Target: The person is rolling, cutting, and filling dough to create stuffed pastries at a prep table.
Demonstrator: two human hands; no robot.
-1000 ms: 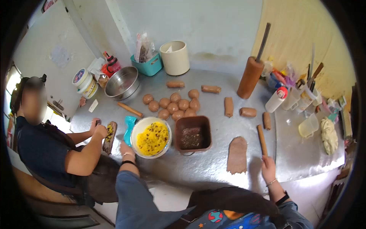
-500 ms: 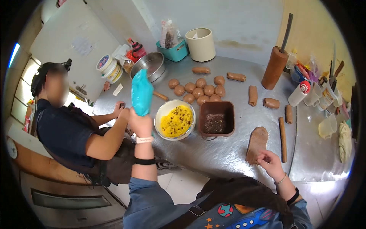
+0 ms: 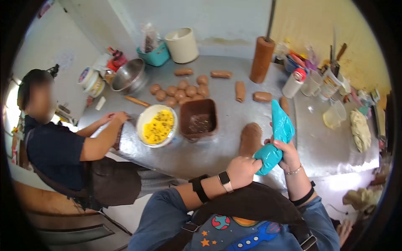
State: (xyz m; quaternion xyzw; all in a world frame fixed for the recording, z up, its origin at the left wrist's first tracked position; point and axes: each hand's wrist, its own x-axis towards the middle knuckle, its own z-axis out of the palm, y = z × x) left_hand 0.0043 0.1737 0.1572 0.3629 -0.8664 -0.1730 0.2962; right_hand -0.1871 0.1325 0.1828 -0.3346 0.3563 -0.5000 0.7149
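Observation:
A teal piping bag [image 3: 282, 124] is held between both hands above the table's front edge. My left hand [image 3: 243, 172], with a watch on its wrist, grips the bag's lower left end. My right hand [image 3: 288, 154] is wrapped round its middle, where the bag narrows. Just behind the hands, a flattened strip of brown dough [image 3: 251, 138] lies on the metal table. The bag and my hands hide part of the strip's near end.
A white bowl of yellow filling [image 3: 158, 126] and a brown square container [image 3: 198, 119] stand left of centre. Behind them lie several brown dough balls [image 3: 183, 91] and rolls [image 3: 220, 74]. A co-worker [image 3: 75, 146] stands at the left. White dough [image 3: 360, 130] lies at the right.
My left hand has brought the teal bag from the left over to the right. My right hand has left the dough strip and taken hold of the bag. The view has shifted right.

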